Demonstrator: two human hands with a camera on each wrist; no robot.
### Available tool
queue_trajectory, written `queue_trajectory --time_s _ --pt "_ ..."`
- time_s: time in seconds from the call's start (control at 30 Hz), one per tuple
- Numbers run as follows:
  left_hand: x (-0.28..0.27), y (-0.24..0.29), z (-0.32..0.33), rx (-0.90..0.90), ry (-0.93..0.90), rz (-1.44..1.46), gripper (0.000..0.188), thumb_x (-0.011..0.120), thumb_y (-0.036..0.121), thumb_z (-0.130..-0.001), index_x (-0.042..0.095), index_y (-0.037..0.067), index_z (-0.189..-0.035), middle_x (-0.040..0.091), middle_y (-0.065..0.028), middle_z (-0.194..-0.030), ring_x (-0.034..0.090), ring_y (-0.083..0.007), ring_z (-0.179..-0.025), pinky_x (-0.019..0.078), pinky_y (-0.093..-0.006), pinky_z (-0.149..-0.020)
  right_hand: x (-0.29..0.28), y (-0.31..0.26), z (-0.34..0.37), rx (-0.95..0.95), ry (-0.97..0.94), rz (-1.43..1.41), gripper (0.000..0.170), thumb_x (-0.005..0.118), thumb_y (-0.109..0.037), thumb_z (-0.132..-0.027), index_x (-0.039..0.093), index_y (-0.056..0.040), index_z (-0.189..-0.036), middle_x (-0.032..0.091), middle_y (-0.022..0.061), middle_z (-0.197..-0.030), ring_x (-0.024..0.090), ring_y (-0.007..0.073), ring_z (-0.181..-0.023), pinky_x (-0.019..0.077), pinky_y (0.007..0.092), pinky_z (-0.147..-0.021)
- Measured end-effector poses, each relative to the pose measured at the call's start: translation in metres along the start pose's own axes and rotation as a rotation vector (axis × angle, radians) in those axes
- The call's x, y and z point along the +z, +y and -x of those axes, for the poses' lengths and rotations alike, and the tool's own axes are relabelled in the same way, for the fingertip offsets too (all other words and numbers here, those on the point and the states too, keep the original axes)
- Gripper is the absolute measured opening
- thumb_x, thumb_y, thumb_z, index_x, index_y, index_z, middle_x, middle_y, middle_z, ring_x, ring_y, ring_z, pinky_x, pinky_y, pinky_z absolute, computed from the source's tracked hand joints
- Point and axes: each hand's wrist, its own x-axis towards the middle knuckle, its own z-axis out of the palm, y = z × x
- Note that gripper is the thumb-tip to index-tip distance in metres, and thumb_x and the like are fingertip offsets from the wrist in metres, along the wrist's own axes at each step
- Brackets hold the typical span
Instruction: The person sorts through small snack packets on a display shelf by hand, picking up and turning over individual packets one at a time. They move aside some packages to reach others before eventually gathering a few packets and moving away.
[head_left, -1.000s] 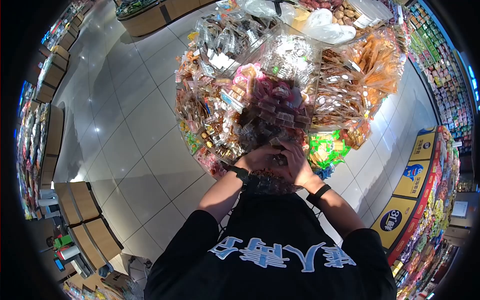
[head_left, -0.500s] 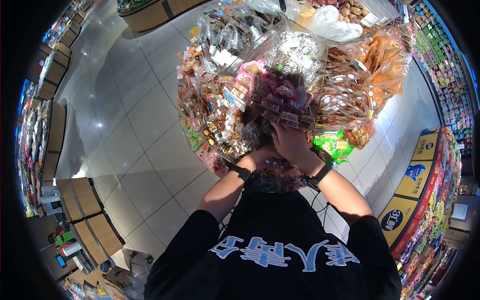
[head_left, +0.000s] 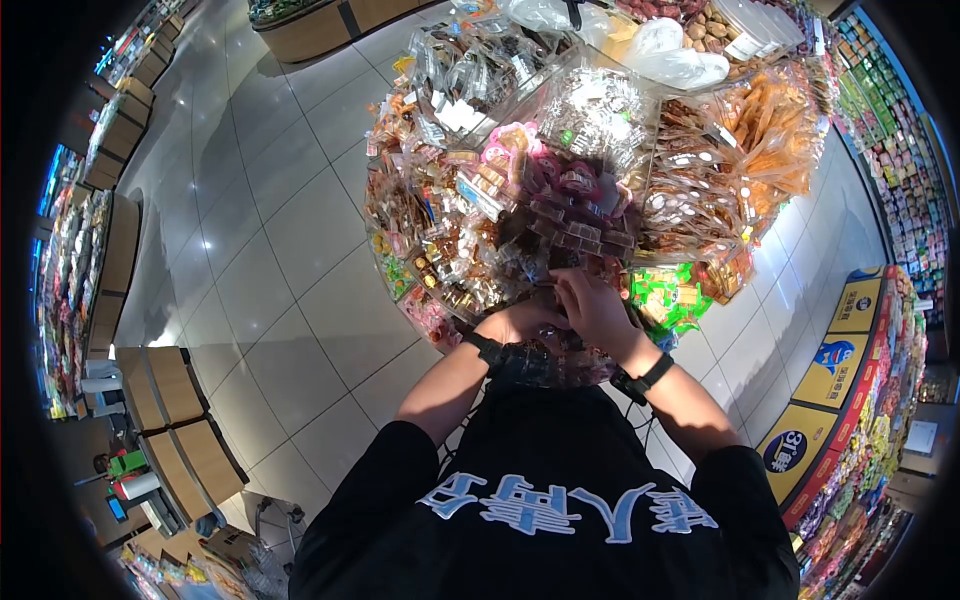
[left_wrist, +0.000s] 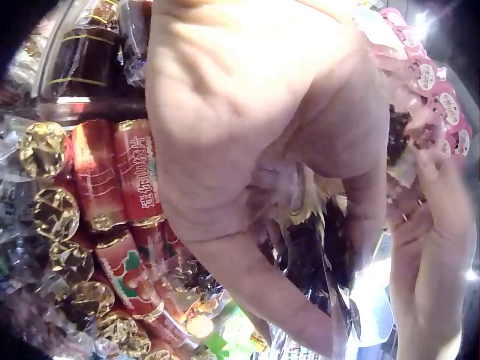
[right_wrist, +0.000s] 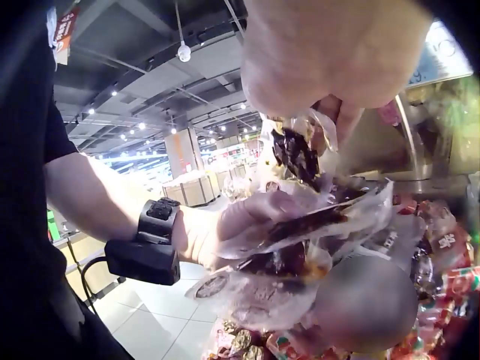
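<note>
Dark pieces in clear packets [right_wrist: 289, 229] are gripped by the left hand [head_left: 520, 322], which is also seen in the right wrist view [right_wrist: 225, 225]. From above, the right hand [head_left: 600, 315] pinches another clear packet with dark contents [right_wrist: 296, 154] between thumb and fingers; it fills the top of the right wrist view [right_wrist: 337, 60]. Across the left wrist view, the left hand [left_wrist: 262, 150] curls over dark packets [left_wrist: 319, 244], with the right hand [left_wrist: 431, 255] to its right. Red wrapped rolls [left_wrist: 97, 176] and gold-wrapped sweets [left_wrist: 56, 214] lie beside the left hand.
A round display holds pink packs [head_left: 515, 145], orange-brown bags [head_left: 765, 135], green packs [head_left: 668, 298] and white plastic bags [head_left: 680, 65]. Shelves with yellow panels [head_left: 795, 440] stand at the right, wooden counters [head_left: 180, 430] at the lower left. Tiled floor [head_left: 290, 270] lies left of the display.
The right hand moved forward away from the left hand, then came back slightly near it. The left hand has stayed about in place on the packets.
</note>
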Motion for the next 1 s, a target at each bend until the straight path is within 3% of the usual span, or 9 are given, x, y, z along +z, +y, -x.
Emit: queue_trajectory --time_s 0.1,0.33,0.47,0.53,0.67,0.73,0.77,0.87,1.0 --pt "-0.001 -0.005 -0.001 0.008 0.036 -0.007 0.055 0.071 0.002 -0.084 0.052 0.004 -0.135 0.062 -0.0123 -0.123 0.063 -0.0291 -0.114 0.0649 -0.0478 -0.068 -0.016 -0.007 0.02 -0.016 0.054 -0.008 0.02 0.06 -0.007 -0.095 0.06 -0.0054 -0.116 0.068 0.0147 -0.093 0.069 0.0349 -0.084 0.0556 0.043 -0.072" --pt "-0.005 -0.013 -0.004 -0.053 0.051 0.032 0.058 0.067 -0.003 -0.086 0.047 0.005 -0.14 0.059 -0.0163 -0.132 0.066 -0.0311 -0.108 0.0656 -0.0428 -0.064 -0.066 -0.045 0.068 -0.113 0.124 -0.179 0.02 0.061 0.002 -0.094 0.058 -0.0002 -0.114 0.072 0.0162 -0.107 0.07 0.033 -0.08 0.0564 0.0378 -0.07" --pt "-0.005 -0.018 -0.006 -0.101 0.048 0.09 0.066 0.058 -0.009 -0.089 0.038 0.005 -0.15 0.056 -0.0182 -0.137 0.069 -0.0305 -0.103 0.0663 -0.0403 -0.063 -0.097 -0.069 0.107 0.059 -0.304 -0.706 0.014 0.057 0.0 -0.098 0.056 0.0011 -0.112 0.072 0.0146 -0.117 0.071 0.0225 -0.094 0.0542 0.033 -0.083" --pt "0.002 -0.021 -0.003 -0.075 0.051 0.083 0.065 0.057 -0.009 -0.089 0.038 0.004 -0.151 0.058 -0.019 -0.136 0.071 -0.0311 -0.098 0.0659 -0.0406 -0.061 -0.124 -0.091 0.105 0.168 -0.708 -0.832 0.015 0.051 -0.015 -0.104 0.054 -0.0002 -0.105 0.069 0.0182 -0.123 0.067 0.0293 -0.11 0.0491 0.0398 -0.097" --pt "0.013 -0.025 0.003 -0.034 0.081 0.115 0.059 0.055 -0.008 -0.092 0.04 0.003 -0.148 0.063 -0.024 -0.122 0.074 -0.0319 -0.077 0.0653 -0.0421 -0.058 -0.1 -0.077 0.126 0.183 -0.98 -1.375 0.034 0.047 -0.028 -0.106 0.058 0.0035 -0.116 0.064 0.0228 -0.129 0.06 0.0285 -0.121 0.0432 0.0393 -0.105" --pt "0.03 -0.017 0.012 -0.039 0.056 0.159 0.056 0.054 -0.007 -0.093 0.041 0.002 -0.146 0.065 -0.0249 -0.113 0.073 -0.0316 -0.069 0.0651 -0.0427 -0.059 -0.097 -0.073 0.123 0.093 -1.097 -1.195 0.045 0.057 -0.032 -0.103 0.052 0.0019 -0.132 0.057 0.0214 -0.137 0.055 0.0268 -0.127 0.0402 0.0399 -0.108" --pt "0.042 -0.009 0.019 -0.044 0.021 0.251 0.052 0.054 -0.007 -0.094 0.042 0.003 -0.143 0.068 -0.0212 -0.096 0.073 -0.031 -0.067 0.0646 -0.0459 -0.058 -0.101 -0.081 0.122 0.046 -1.11 -1.048 0.048 0.06 -0.033 -0.101 0.05 0.0012 -0.134 0.055 0.0201 -0.139 0.054 0.0264 -0.128 0.0399 0.0404 -0.109" --pt "0.047 -0.009 0.017 -0.132 0.182 0.188 0.052 0.056 -0.007 -0.093 0.042 0.004 -0.142 0.067 -0.018 -0.093 0.072 -0.0314 -0.066 0.0642 -0.0501 -0.06 -0.103 -0.077 0.13 0.016 -1.122 -0.823 0.066 0.073 -0.034 -0.093 0.045 -0.0017 -0.144 0.05 0.0142 -0.144 0.052 0.0248 -0.13 0.0419 0.0386 -0.108" --pt "0.028 -0.027 0.007 -0.042 0.105 0.114 0.051 0.062 -0.002 -0.092 0.044 0.006 -0.139 0.064 -0.0127 -0.102 0.072 -0.0313 -0.076 0.064 -0.0543 -0.067 -0.115 -0.06 0.141 0.046 -1.078 -0.734 0.078 0.081 -0.038 -0.085 0.045 -0.0034 -0.146 0.059 0.0136 -0.132 0.057 0.0237 -0.121 0.0452 0.0362 -0.104"
